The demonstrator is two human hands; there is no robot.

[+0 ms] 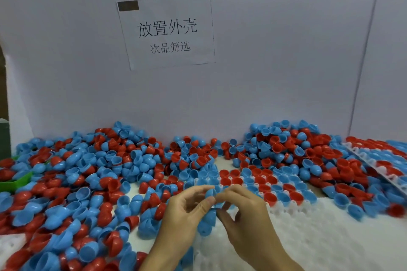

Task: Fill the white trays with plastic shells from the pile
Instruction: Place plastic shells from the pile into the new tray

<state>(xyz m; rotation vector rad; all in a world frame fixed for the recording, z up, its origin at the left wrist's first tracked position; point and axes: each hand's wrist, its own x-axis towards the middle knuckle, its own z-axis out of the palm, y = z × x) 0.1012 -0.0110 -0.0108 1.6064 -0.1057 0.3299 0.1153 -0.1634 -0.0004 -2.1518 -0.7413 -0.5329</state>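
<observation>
A wide pile of red and blue plastic shells (92, 174) covers the table. A white tray (319, 237) lies in front of me; its far rows hold red and blue shells (271, 185), while its near sockets show bare white. Both hands meet over the tray's left edge. My left hand (187, 211) pinches a blue shell (210, 192) between thumb and fingers. My right hand (244, 215) touches the same shell with its fingertips; its other fingers are curled. More blue shells (208, 220) sit under the hands, partly hidden.
A second white tray (374, 160) filled with shells lies tilted on the pile at the right. A green bin (13, 182) edge shows at the left. A grey board with a paper sign (167, 31) stands close behind the pile.
</observation>
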